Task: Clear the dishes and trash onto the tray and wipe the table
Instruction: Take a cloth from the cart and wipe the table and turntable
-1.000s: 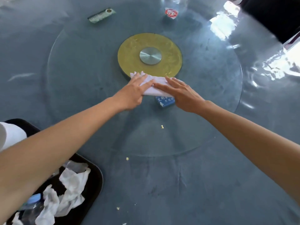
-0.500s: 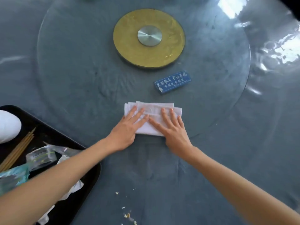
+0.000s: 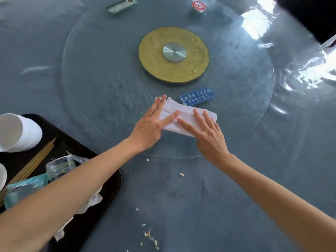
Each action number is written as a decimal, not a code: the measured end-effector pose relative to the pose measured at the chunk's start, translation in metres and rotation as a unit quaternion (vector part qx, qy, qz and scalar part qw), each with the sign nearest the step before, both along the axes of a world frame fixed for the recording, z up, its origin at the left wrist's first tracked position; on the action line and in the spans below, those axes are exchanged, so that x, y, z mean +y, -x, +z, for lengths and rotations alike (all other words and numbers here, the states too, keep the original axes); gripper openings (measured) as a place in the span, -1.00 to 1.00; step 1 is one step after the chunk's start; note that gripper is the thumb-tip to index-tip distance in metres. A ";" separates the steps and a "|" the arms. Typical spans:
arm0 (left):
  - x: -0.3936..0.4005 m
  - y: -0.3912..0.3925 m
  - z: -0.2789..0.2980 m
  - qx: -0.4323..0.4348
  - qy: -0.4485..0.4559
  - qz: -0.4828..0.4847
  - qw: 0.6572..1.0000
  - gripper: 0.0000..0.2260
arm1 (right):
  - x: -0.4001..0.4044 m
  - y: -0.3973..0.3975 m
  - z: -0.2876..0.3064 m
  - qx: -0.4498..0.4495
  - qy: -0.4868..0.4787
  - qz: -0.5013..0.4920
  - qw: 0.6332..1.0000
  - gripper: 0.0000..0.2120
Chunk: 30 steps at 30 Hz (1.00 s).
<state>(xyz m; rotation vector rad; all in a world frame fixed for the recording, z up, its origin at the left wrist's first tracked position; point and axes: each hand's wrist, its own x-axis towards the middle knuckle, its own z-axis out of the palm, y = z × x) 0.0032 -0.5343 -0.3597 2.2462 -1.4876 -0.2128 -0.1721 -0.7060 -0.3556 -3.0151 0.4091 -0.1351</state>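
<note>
A folded white cloth (image 3: 183, 115) lies on the glass turntable (image 3: 109, 84) near its front edge. My left hand (image 3: 151, 128) presses flat on the cloth's left end with straight fingers. My right hand (image 3: 207, 133) presses flat on its right part. A black tray (image 3: 109, 177) sits at the lower left, holding white cups (image 3: 20, 131), chopsticks (image 3: 34, 160), a plastic wrapper (image 3: 60, 164) and crumpled tissues (image 3: 91, 200). Small crumbs (image 3: 149, 233) are scattered on the grey table between me and the turntable.
A blue sign plate (image 3: 196, 96) lies just beyond the cloth. The gold hub (image 3: 173, 53) marks the turntable's centre. A green packet (image 3: 121, 5) and a small red-lidded cup (image 3: 199, 6) sit at the far edge. Shiny plastic film (image 3: 300, 70) covers the table.
Both hands pulled the cloth toward me across the glass, then pushed it back out toward the blue sign plate. The cloth now lies slanted.
</note>
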 end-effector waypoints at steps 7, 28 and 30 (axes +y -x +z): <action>-0.041 -0.022 -0.038 0.108 -0.208 0.225 0.946 -0.24 | -0.062 -0.059 -0.039 0.130 -0.074 0.015 0.989 -0.30; 0.044 -0.082 -0.095 -0.066 -0.128 0.182 0.973 -0.47 | -0.001 -0.096 -0.084 0.036 -0.041 0.073 0.996 -0.43; 0.053 -0.107 -0.091 -0.067 -0.148 0.158 0.974 -0.47 | 0.020 -0.079 -0.085 0.022 -0.054 0.111 0.992 -0.48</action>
